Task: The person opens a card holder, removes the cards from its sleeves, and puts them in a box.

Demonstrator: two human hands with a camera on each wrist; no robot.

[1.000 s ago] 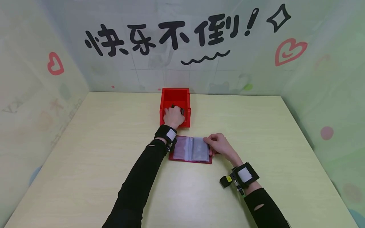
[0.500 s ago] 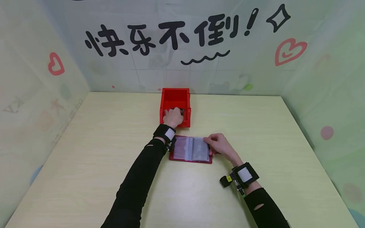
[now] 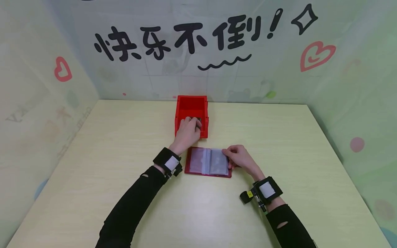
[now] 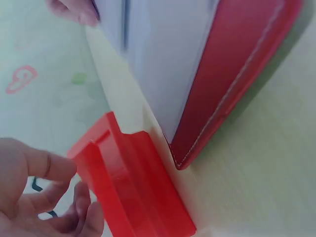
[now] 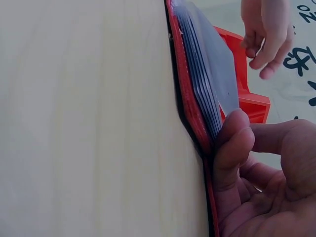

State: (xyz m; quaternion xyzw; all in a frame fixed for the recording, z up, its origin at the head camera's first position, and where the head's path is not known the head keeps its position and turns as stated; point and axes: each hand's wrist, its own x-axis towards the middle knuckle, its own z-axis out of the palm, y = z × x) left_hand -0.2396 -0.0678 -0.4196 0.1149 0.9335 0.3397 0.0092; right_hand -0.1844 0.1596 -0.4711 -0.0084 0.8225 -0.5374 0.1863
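Note:
A red card holder [image 3: 206, 162] lies spread open on the table, with clear plastic sleeves [image 5: 197, 74] inside. My right hand [image 3: 242, 159] pinches its right edge; in the right wrist view the thumb and a finger meet at the sleeve edges. My left hand [image 3: 187, 134] is over the near end of a red box [image 3: 191, 103], its fingers loosely bent. In the left wrist view no object shows plainly in these fingers [image 4: 52, 168]. A small dark thing [image 3: 199, 120] shows beside the left fingers in the box, mostly hidden.
The pale wooden table [image 3: 124, 144] stretches to both sides of the card holder. A printed backdrop [image 3: 173, 75] rises behind the red box, with similar panels at left and right.
My left hand has drawn back toward me and turned, its wrist moving left and nearer. It no longer covers the card holder's left edge. My right hand stays in place.

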